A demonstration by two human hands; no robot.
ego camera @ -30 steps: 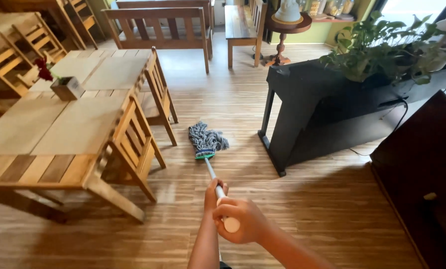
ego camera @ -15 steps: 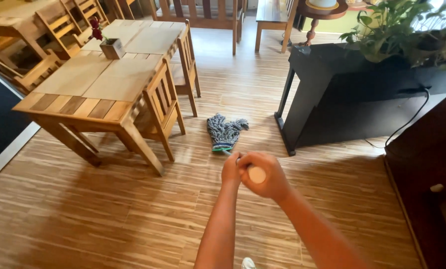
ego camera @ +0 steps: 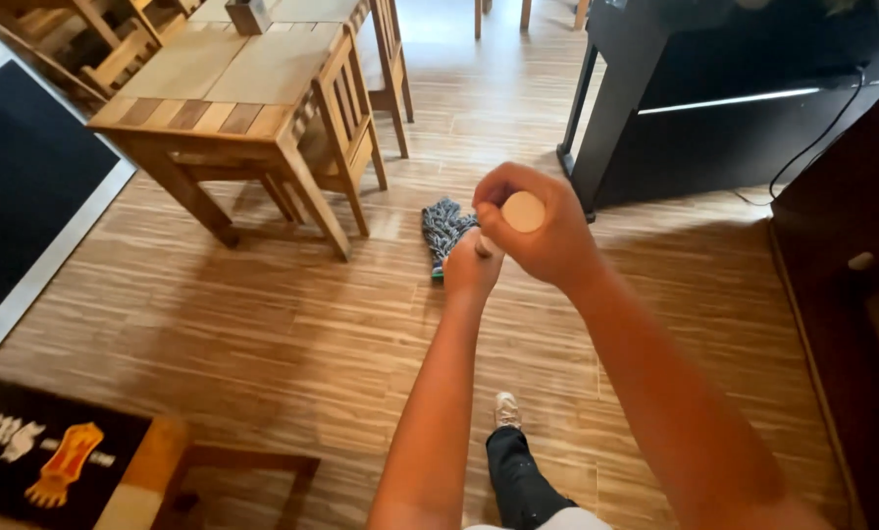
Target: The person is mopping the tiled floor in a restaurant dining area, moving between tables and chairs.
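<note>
Head view: a pale wooden mop handle (ego camera: 523,211) is gripped at its rounded top by the right hand (ego camera: 538,231) and just below by the left hand (ego camera: 471,267). The grey-blue string mop head (ego camera: 446,228), drawn nearer than a second ago, lies on the wood-plank floor (ego camera: 263,324) beside the slatted wooden bench (ego camera: 214,93) (mopping evidently under way).

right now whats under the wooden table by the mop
Under the wooden table you can see its legs, a chair pushed in beside it, and shadowed plank floor. The tabletop covers most of the space beneath, so anything further in is hidden.
</note>
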